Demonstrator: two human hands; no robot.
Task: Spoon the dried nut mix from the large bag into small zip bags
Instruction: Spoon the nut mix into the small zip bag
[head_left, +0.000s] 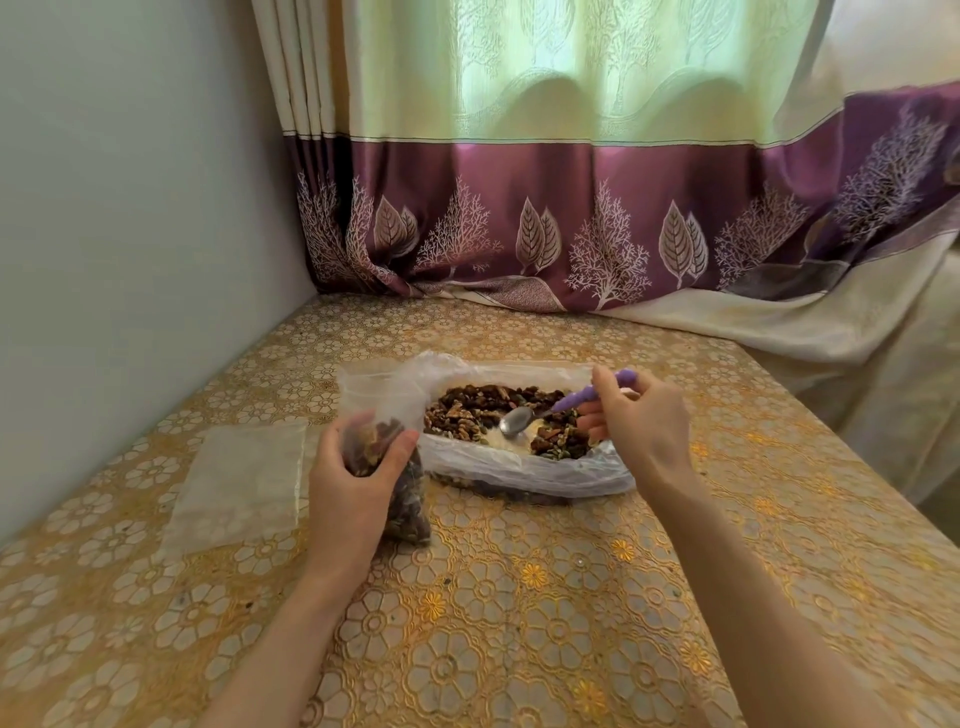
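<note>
The large clear bag lies open on the table, holding brown nuts and green seeds. My right hand pinches the purple handle of a metal spoon, whose bowl hangs empty over the mix. My left hand grips a small zip bag partly filled with nut mix, held upright just left of the large bag, its open mouth rising above my fingers.
Empty clear zip bags lie flat on the table to the left. The table has a gold floral cloth. A grey wall stands on the left and a purple and cream curtain hangs behind.
</note>
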